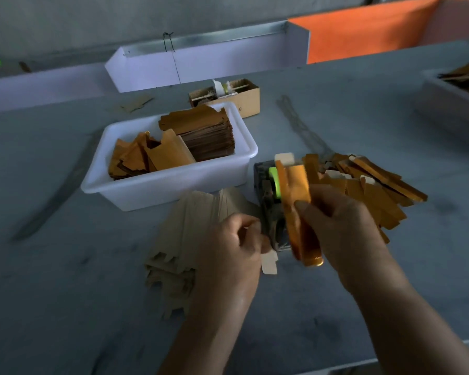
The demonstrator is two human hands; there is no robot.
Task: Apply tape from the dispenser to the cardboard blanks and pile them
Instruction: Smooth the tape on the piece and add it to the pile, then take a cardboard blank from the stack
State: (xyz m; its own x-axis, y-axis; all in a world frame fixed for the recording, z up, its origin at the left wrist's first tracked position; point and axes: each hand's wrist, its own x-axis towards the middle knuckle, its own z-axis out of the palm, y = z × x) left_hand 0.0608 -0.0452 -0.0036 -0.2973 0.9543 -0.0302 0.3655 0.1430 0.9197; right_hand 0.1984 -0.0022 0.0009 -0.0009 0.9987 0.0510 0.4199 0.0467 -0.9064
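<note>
My right hand [344, 223] grips a folded gold cardboard blank [298, 190] upright, just right of the dark tape dispenser [268, 196] with its green roll. At the dispenser's near end, my left hand [233, 247] pinches a pale strip of tape [270, 262]. A fanned stack of plain beige blanks [190, 234] lies under and left of that hand. To the right of the dispenser lies a loose pile of gold taped blanks [371, 190].
A white plastic tub [171, 185] behind the beige stack holds more gold and brown blanks. A small cardboard box [228, 97] stands beyond it. A grey tray [450, 104] with blanks sits at the far right. White troughs [201, 66] line the table's back.
</note>
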